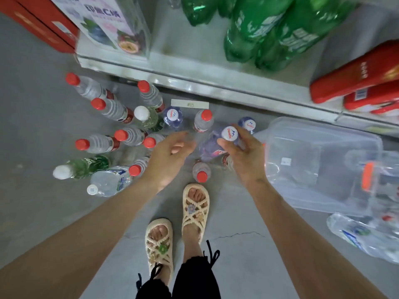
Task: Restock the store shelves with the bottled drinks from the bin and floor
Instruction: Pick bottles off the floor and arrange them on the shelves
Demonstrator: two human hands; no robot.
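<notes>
Several water bottles with red caps [98, 104] stand on the grey floor left of centre, along with green bottles with white caps [141, 113] and purple-tinted bottles [172, 115]. My right hand [244, 155] grips a purple-tinted bottle [229, 133] with a white printed cap, just above the floor. My left hand [170, 156] hovers beside it, palm up, fingers relaxed and holding nothing. A clear plastic bin [319, 169] lies tipped on its side to the right. The bottom shelf [194, 50] runs across the top.
Large green soda bottles [259, 29] and red boxes [362, 76] occupy the shelf. A printed carton [103, 24] stands at its left end. Shrink-wrapped bottles [362, 236] lie at the right edge. My sandalled feet [194, 210] stand below the bottles.
</notes>
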